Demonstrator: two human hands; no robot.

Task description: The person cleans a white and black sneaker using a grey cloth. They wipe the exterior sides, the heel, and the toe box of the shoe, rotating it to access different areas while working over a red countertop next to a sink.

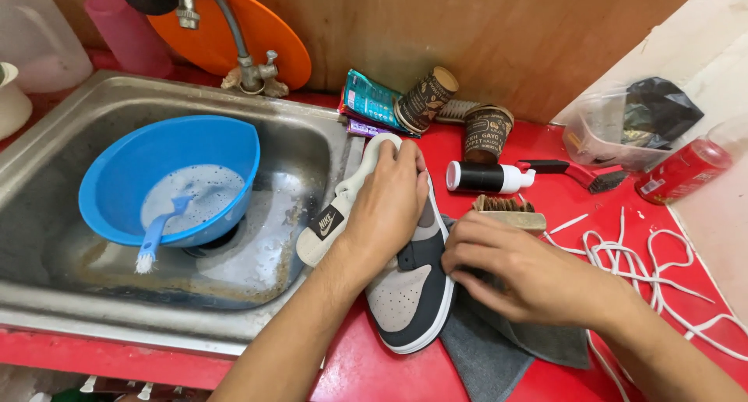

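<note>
A blue bowl (167, 176) of soapy water sits in a steel sink (70, 129), a small blue brush (156, 234) leaning inside it. On the red counter (374, 371) lie loose white laces (647, 269), a black-and-white bottle (487, 177) on its side, a red-handled brush (580, 174), two brown paper cups (425, 98), a red can (682, 171) and a clear plastic tub (600, 129). An orange plate (234, 40) leans behind the tap (249, 67).

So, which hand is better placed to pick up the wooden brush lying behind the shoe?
The right hand, probably. It rests on the grey cloth directly in front of the wooden bristle brush. The left hand is busy pressing down the grey, black and white sneaker.
</note>
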